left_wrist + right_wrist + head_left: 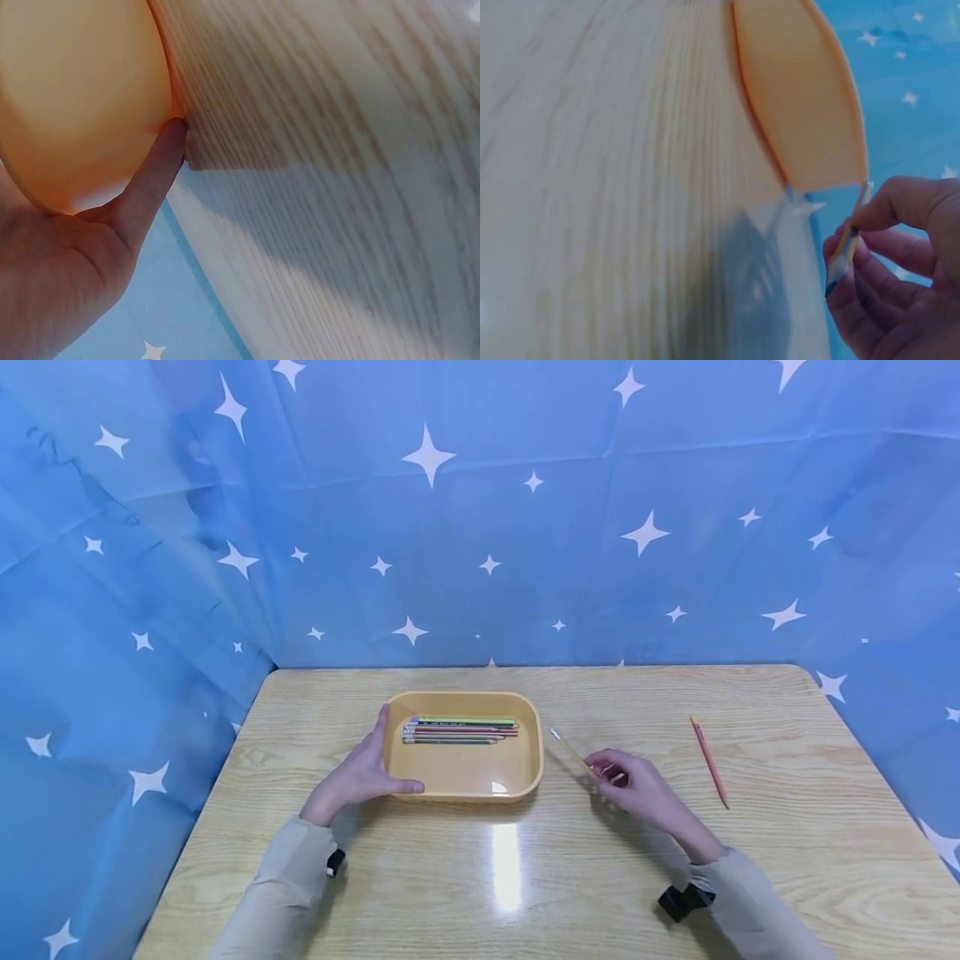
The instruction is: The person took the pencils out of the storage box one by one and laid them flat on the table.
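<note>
A yellow-orange plastic tray (465, 777) stands on the table, with several pencils (459, 732) lying side by side across its far half. My left hand (362, 775) grips the tray's left end, its thumb (159, 161) along the near outer wall and the fingers at the left side. Right of the tray, my right hand (636, 783) pinches a yellow pencil (573, 749) between thumb and fingers. That pencil slants up toward the tray, its pale eraser end leading near the right rim. In the right wrist view its dark tip (831, 287) points downward.
A red pencil (709, 762) lies on the wood-grain table (810, 793) to the right of my right hand. Behind the table and along its left side hangs a blue cloth (480, 527) with white stars. Black straps (686, 902) show at both wrists.
</note>
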{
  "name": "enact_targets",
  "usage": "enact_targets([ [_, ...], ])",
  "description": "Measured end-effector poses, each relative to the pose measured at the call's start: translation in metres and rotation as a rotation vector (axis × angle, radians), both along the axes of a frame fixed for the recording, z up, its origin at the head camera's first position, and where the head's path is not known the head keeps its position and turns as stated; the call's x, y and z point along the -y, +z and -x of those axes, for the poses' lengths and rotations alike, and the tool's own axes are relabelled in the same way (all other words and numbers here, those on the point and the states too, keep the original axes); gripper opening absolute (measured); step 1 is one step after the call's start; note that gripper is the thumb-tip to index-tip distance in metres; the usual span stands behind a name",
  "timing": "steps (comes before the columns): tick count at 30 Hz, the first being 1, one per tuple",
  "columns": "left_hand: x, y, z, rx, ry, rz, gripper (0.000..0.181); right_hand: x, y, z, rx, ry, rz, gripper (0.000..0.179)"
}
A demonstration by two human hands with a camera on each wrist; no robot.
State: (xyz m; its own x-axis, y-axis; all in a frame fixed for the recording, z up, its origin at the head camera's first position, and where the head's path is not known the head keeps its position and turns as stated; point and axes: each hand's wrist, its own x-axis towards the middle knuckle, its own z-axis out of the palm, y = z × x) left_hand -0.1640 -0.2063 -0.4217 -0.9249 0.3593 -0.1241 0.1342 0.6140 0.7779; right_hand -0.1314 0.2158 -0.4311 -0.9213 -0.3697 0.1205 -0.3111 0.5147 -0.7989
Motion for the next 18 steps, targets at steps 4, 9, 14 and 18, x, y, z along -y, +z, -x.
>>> enact_targets([
  [4, 0.0, 0.001, 0.0, 0.026, 0.018, 0.048, 0.14, -0.012, -0.003, 0.0, 0.024, -0.034, -0.022, 0.027],
  [9, 0.001, 0.003, 0.0, 0.053, 0.035, 0.086, 0.14, -0.028, -0.005, 0.0, 0.036, -0.083, -0.028, 0.026],
  [14, 0.0, 0.003, 0.0, 0.066, 0.044, 0.061, 0.14, -0.05, -0.004, -0.004, 0.003, -0.137, -0.053, 0.026],
  [18, 0.0, 0.0, -0.001, 0.062, 0.05, 0.035, 0.14, -0.069, 0.002, -0.007, 0.006, -0.177, -0.088, 0.025],
])
